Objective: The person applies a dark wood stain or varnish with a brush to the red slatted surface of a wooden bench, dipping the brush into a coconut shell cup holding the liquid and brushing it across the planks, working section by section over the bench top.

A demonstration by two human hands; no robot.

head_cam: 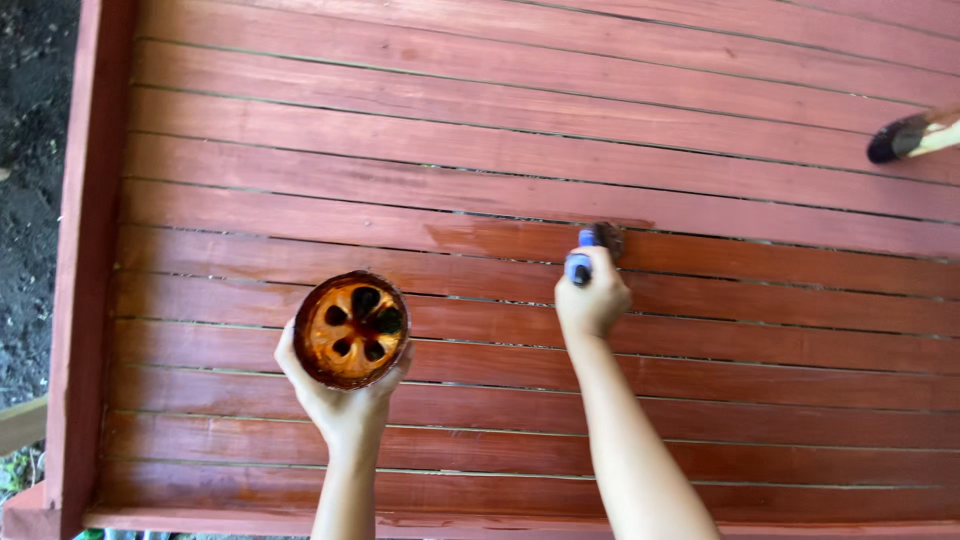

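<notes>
Blue-handled brush on red slats, round container beside.

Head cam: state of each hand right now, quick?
Left hand: closed around a round stain-coated container, held from below.
Right hand: fingers shut on a blue-handled brush, bristles against the red-brown slats.

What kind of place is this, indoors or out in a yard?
Probably outdoors, in a yard or garden. Dark soil lies beside a reddish slatted wooden panel, and the right hand presses a brush to it while the left hand holds a stain-smeared container.
</notes>
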